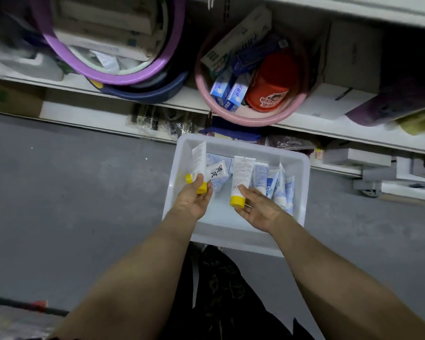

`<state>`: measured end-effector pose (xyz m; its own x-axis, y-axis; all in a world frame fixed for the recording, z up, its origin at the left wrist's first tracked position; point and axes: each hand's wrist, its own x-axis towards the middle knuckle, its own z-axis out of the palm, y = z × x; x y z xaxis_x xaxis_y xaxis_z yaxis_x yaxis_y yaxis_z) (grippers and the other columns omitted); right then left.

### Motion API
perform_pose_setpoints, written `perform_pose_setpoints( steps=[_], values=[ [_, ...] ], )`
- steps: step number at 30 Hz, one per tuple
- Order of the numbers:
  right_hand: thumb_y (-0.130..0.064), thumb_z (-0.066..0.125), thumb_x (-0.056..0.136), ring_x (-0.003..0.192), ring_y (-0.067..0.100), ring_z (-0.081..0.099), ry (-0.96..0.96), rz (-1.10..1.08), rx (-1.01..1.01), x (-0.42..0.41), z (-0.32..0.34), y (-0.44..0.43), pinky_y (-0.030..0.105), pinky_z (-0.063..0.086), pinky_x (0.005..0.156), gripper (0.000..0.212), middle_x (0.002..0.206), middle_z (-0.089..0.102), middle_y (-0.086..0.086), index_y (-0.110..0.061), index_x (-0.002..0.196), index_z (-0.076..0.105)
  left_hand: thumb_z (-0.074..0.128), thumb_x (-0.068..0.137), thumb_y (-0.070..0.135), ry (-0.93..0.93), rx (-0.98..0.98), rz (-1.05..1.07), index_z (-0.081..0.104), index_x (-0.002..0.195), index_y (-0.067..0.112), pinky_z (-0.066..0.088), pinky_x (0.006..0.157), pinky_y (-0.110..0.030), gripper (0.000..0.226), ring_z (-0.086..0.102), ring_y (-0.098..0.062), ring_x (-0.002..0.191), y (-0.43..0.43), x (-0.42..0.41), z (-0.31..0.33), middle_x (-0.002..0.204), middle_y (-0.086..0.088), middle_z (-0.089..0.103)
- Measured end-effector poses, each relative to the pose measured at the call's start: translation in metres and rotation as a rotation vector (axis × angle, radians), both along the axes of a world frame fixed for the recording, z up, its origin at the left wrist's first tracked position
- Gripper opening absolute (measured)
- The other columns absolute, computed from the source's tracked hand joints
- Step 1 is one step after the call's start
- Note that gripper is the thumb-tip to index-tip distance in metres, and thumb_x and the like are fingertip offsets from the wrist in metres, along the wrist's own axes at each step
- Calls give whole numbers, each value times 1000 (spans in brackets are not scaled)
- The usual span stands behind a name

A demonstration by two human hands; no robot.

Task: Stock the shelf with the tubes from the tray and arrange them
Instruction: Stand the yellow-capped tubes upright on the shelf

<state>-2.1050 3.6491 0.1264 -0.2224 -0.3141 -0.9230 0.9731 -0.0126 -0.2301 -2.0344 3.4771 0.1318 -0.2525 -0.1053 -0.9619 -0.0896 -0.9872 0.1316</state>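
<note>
Both hands are seen over the tray (231,244), which is set on the grey floor (59,192) just in front of the shelf (329,130). Two white tubes appear to be gripped in the left hand (194,201), with the thumb curled over them and the fingers curled beneath. The plain tube (198,157) is tilted up toward the tray's far left corner, and the lettered tube (216,171) is fanned out to its right; both have yellow caps turned back toward the person. A third tube (242,173) is pinched low on its body by the right hand (258,211), thumb on top and fingers underneath. Its cap (237,201) is held nearest the palm and its crimped end is pointed at the shelf. The blue tubes (275,182) are seen lying side by side along the tray's right half, and a few more are glimpsed beneath the lettered tube. On the shelf, straight beyond the tray, a pink basin (253,120) is packed with boxes (222,92) and a red cup (270,87). Further left a purple basin (88,69) is stacked with others.
</note>
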Motion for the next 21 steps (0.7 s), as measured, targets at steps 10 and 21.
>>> perform_pose_setpoints(
  steps=[10, 21],
  values=[
    [-21, 62, 95, 79, 16, 71, 356, 62, -153, 13, 110, -97, 27, 59, 68, 7, 93, 71, 5, -15, 100, 61, 58, 92, 3, 394, -247, -235, 60, 99, 13, 47, 82, -24, 12, 61, -12, 85, -85, 23, 107, 89, -5, 63],
    [-15, 58, 96, 74, 14, 70, 672, 94, -444, 94, 268, -311, 27, 58, 61, 8, 90, 72, 4, -15, 104, 58, 65, 91, 8, 589, -806, -308, 58, 124, 10, 56, 65, -21, 34, 64, -15, 83, -280, 131, 271, 102, -5, 68]
  ],
)
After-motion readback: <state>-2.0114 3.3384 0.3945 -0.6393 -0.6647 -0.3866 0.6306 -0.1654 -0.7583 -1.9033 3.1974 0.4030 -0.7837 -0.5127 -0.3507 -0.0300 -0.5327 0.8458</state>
